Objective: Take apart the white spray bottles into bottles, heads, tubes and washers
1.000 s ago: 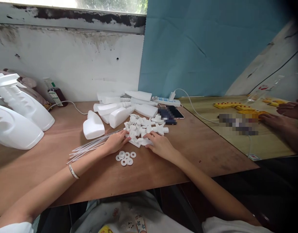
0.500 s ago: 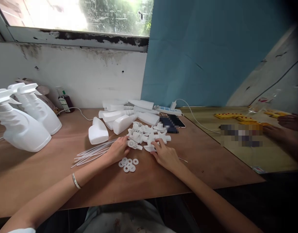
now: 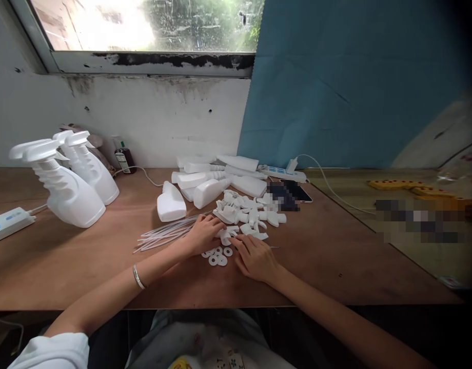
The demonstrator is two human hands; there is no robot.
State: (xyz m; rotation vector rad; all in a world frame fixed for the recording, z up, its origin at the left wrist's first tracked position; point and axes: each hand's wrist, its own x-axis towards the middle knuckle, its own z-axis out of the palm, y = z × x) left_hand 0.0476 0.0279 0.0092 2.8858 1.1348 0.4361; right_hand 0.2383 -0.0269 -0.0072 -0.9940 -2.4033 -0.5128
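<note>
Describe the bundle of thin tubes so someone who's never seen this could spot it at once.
On the brown table, find the white bottles lying together near the wall. Just on the person's side of the nearest bottle lies the bundle of thin tubes. Unlike its neighbours, its pieces are long and slender.

clear tabletop [image 3: 324,251] right of the right hand [image 3: 255,258], thin tubes [image 3: 159,239] hemming the left hand [image 3: 204,233]; spray heads [image 3: 227,212], bottles [image 3: 211,192] blocking beyond

Sprayer heads [image 3: 229,214] on brown table [image 3: 320,256]
</note>
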